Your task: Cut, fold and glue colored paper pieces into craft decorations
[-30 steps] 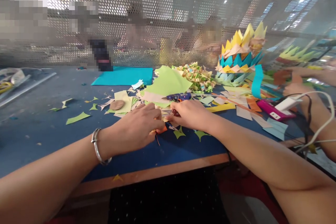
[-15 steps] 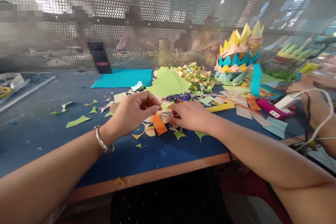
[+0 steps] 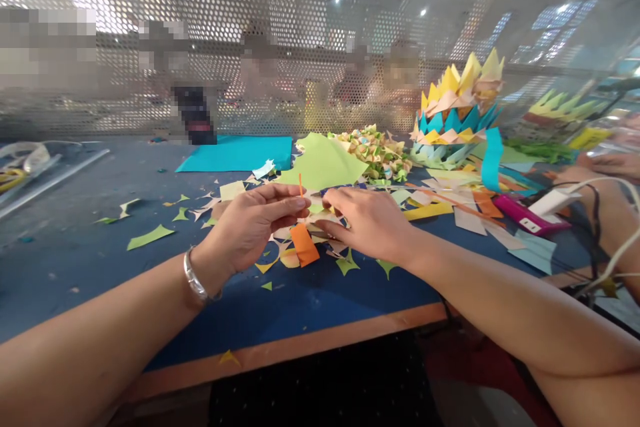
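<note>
Strip (image 3: 301, 183) of orange, leaning half a second ago, now stands upright, pinched in my left grip (image 3: 253, 219), lifted clear of scraps (image 3: 347, 263) on the worktop (image 3: 340, 307); my right grip (image 3: 373, 219) curls nearby, hold unclear.

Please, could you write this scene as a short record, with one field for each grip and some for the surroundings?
Left grip: pinches a thin orange strip, pointing upward
Right grip: low among paper scraps; whether it holds anything is unclear
Between grips, nearer the person: orange paper piece
Beyond: light green sheet; turquoise sheet farther left
Right side: tiered pointed paper decoration; magenta power strip
Surface: dark blue table
</note>
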Tool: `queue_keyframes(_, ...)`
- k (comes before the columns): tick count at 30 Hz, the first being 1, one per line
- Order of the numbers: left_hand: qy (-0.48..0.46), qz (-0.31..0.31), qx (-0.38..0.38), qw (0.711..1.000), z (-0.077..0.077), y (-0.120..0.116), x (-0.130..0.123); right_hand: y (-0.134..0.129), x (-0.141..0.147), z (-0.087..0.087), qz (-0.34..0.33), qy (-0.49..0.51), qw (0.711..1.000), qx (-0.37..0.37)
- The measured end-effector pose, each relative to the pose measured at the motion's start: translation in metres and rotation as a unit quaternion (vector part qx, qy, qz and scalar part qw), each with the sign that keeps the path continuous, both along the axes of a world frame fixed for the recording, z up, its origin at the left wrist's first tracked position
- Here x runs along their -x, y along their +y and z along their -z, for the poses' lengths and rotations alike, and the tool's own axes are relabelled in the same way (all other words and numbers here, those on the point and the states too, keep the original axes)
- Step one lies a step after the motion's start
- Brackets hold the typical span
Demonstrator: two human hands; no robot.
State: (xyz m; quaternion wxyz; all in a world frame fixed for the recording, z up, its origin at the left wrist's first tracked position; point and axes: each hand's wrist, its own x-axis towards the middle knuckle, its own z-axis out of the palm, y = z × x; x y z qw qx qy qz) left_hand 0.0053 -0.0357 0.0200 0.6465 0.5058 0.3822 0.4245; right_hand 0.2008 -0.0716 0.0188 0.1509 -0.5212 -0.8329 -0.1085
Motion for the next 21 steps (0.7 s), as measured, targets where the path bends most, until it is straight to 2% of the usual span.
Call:
queue_keyframes(4, 0.013, 0.000, -0.008, 1.000, 0.0020, -0.0039, -0.0031, -0.0039, 0.0026, 0.0021, -0.100, 0.035, 0.989, -0.108)
queue_keyframes(7, 0.008, 0.006, -0.015, 1.000, 0.0034, -0.0063, -0.0049, -0.0047, 0.0057, 0.0036, -0.142, 0.020, 0.980, -0.136)
queue_keyframes(14, 0.015, 0.007, -0.014, 1.000, 0.0019, -0.0077, -0.0068, -0.0032, 0.0069, 0.0052, -0.175, 0.055, 0.977, -0.109)
queue_keyframes(18, -0.001, 0.021, -0.002, 1.000, 0.0035, -0.0067, -0.0054, -0.0027, 0.0064, 0.0061, -0.204, 0.154, 0.963, -0.086)
queue_keyframes(21, 0.026, 0.038, -0.013, 0.999, 0.0040, -0.0068, -0.0043, -0.0013, 0.0060, 0.0047, -0.210, 0.253, 0.943, -0.048)
